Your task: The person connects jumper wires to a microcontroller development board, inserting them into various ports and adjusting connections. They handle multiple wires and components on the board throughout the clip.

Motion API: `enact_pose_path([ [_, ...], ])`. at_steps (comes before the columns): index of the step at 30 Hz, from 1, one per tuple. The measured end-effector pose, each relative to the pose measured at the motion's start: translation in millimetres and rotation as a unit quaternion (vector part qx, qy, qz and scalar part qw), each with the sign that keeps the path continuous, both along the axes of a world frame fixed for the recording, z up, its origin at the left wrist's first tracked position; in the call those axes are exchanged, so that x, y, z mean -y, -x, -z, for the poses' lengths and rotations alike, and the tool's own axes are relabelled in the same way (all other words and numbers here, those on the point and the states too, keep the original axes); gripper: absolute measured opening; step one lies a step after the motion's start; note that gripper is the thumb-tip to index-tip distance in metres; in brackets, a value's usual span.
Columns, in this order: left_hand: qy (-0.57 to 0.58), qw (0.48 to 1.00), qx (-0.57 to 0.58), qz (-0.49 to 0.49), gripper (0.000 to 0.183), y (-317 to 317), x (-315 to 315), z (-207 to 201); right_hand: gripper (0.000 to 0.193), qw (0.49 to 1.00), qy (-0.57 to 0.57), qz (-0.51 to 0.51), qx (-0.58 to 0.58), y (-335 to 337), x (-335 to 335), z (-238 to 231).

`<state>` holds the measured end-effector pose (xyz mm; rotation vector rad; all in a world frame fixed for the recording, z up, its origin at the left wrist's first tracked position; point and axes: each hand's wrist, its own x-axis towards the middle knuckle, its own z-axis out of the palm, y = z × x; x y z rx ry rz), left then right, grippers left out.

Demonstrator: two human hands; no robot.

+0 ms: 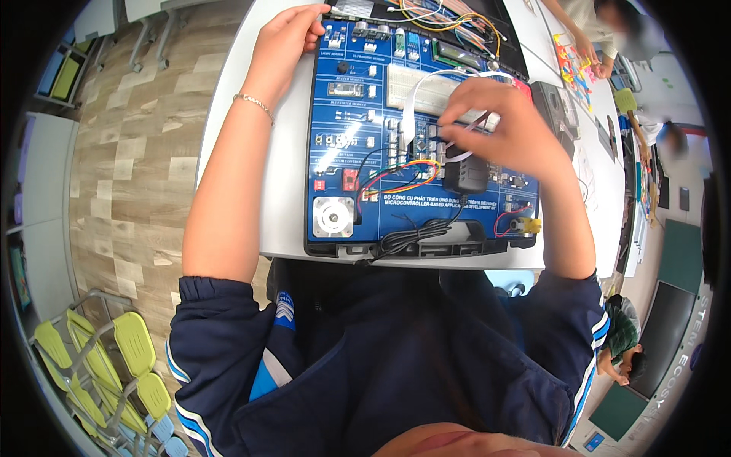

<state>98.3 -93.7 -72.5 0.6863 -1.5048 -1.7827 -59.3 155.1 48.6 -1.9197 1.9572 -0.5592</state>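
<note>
A blue microcontroller kit board (411, 225) lies in a black open case on the white table in front of me. My left hand (291, 38) is at the board's far left corner, its fingers curled and the index fingertip against the case edge; what it grips is hard to see. Over the middle of the board, my right hand (499, 126) has thumb and index finger close together by the white connectors (396, 145). Thin purple and white wires (463, 151) show under it; whether they are in its fingers is unclear. A white breadboard (419, 90) is partly covered by this hand.
A black power adapter (466, 175) rests on the board, its coiled cable (415, 238) at the near edge. Colourful jumper wires (457, 19) fill the case's far part. Another person's hands (594, 57) work at far right. Green chairs (114, 365) stand on the floor at left.
</note>
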Motion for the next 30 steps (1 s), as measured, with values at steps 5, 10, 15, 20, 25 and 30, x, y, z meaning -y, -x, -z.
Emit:
enact_pose_path([
  [5, 0.011, 1.0, -0.021, 0.004, 0.027, -3.2, -1.0, -0.1, 0.015, 0.976, 0.109, 0.183, 0.044, 91.8, -9.5, -2.6],
  [10, -0.013, 0.999, -0.03, 0.019, 0.028, -0.7, 2.1, 0.2, 0.033, 0.943, 0.032, 0.33, -0.031, 183.6, 9.6, 30.4],
  [15, -0.022, 0.999, -0.021, 0.022, 0.03, -3.1, 1.6, -4.1, 0.028, 0.953, -0.027, 0.272, -0.128, 183.1, 40.9, 55.1],
  [20, -0.025, 0.999, -0.017, 0.021, 0.029, -2.4, -1.3, -7.5, 0.021, 0.95, -0.076, 0.251, -0.172, 189.7, 50.7, 51.2],
  [25, -0.025, 0.999, -0.014, 0.022, 0.029, -3.6, -1.1, -6.5, 0.021, 0.944, -0.037, 0.328, 0.003, 178.0, 35.0, 33.0],
  [30, -0.017, 1.0, -0.016, 0.021, 0.03, -5.3, -2.3, -7.5, 0.025, 0.917, 0.032, 0.355, 0.182, 159.3, 10.8, 20.3],
])
